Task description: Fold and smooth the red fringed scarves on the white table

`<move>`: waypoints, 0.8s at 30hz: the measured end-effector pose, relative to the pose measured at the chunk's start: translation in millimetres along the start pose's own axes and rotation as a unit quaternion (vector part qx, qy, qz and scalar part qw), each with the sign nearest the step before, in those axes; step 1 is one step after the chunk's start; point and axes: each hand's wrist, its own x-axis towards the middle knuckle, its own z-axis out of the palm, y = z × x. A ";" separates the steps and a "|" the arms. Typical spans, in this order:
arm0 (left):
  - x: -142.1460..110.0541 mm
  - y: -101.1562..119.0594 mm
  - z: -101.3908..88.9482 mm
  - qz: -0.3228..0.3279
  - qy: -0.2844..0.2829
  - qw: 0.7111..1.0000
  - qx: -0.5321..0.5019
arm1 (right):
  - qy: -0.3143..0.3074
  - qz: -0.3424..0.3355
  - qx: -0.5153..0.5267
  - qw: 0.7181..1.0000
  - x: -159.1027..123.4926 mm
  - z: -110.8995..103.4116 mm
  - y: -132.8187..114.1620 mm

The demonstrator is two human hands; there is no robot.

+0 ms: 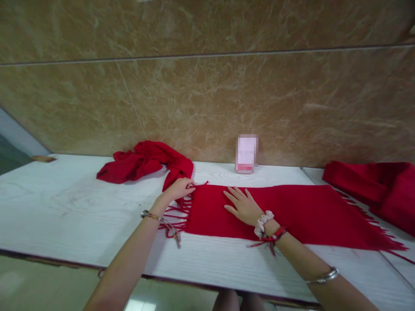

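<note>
A red fringed scarf (298,211) lies flat across the white table, folded into a long band with tassels at both ends. My right hand (242,206) rests on it, palm down with the fingers spread. At the scarf's far left corner is my left hand (181,188), its fingers curled together by the fringe (178,218); a strand seems to be at the fingertips, though the pinch itself is partly hidden. Just behind the left hand lies a crumpled red cloth (145,162).
The white table (65,207) runs along a brown marbled tile wall (194,103). A phone-like pale object (246,153), blurred out, leans upright against that wall. More red cloth (382,190) is heaped at the right. A small brown piece (43,159) sits at the far left edge.
</note>
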 end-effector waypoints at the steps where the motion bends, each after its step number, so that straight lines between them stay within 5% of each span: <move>1: -1.4 -0.8 -0.8 0.002 0.016 1.000 -0.024 | 0.004 0.000 0.000 1.000 -0.9 2.2 1.5; 4: -4.1 0.9 0.5 0.029 0.064 0.987 -0.147 | 0.013 0.001 0.003 1.000 -3.2 3.4 4.4; 6: -4.4 2.4 3.2 0.037 0.037 0.974 -0.222 | 0.018 -0.001 0.006 1.000 -3.2 2.4 4.8; 10: -4.7 -4.3 0.1 0.029 -0.012 0.989 -0.146 | 0.009 -0.003 0.007 1.000 -1.6 2.1 5.2; 13: -9.0 -15.4 -15.6 -0.035 0.089 0.995 0.006 | 0.011 -0.007 0.006 1.000 -1.2 4.5 7.2; 16: -15.8 -17.6 -30.4 -0.113 0.245 0.960 0.077 | 0.027 -0.017 0.006 0.999 -0.9 8.3 9.8; 18: -18.6 -10.4 -31.6 -0.063 0.276 0.956 0.079 | 0.032 -0.019 0.006 0.999 -0.7 10.4 11.1; 21: -18.7 5.7 -20.3 0.107 0.149 0.981 0.070 | 0.032 -0.019 0.006 0.999 -0.3 11.4 12.0; 24: -18.3 12.1 -9.9 0.147 -0.011 0.984 0.100 | 0.029 -0.020 0.007 0.999 -0.1 10.1 11.7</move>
